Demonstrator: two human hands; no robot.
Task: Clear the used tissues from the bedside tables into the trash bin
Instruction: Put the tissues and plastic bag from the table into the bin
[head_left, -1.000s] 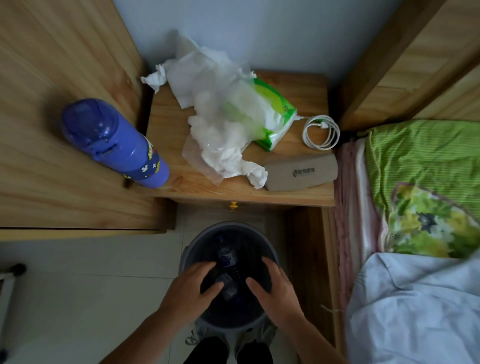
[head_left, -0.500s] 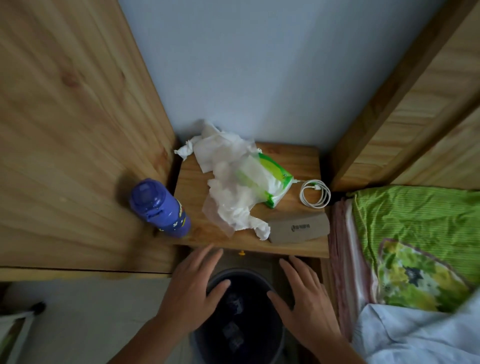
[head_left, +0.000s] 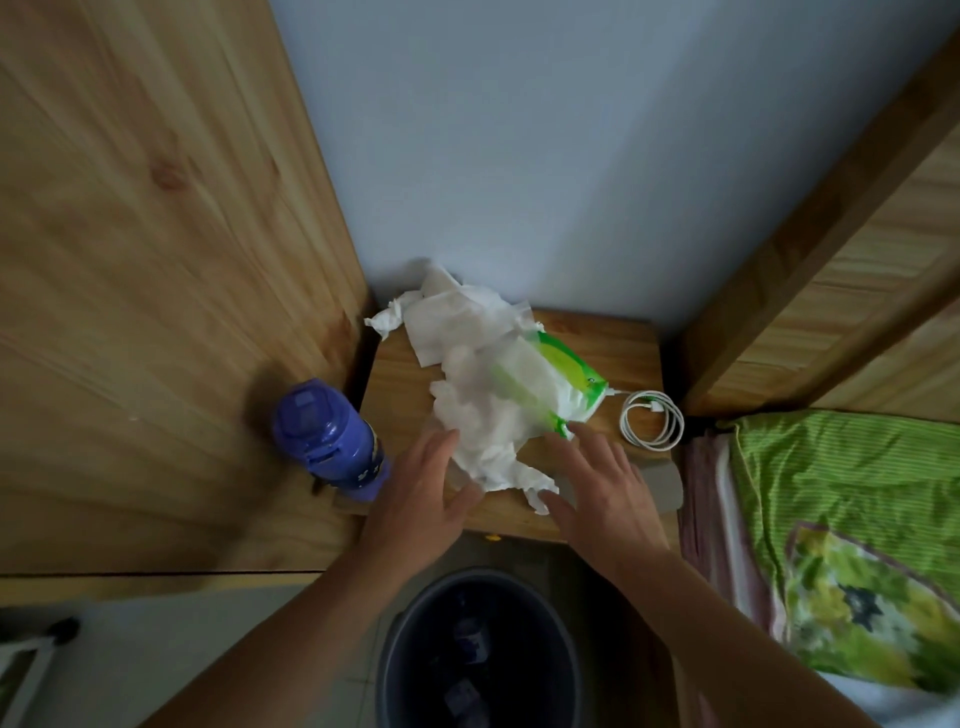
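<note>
Tissues (head_left: 480, 415) between 2 flat, spread hands: left hand (head_left: 421, 493) touching near edge, right hand (head_left: 602, 493) just beside; bin (head_left: 400, 639) below table (head_left: 613, 343).

You won't find any readable text here: the green tissue pack (head_left: 563, 374) and the purple bottle (head_left: 332, 441) both carry printing, but it's too blurred to read.
</note>
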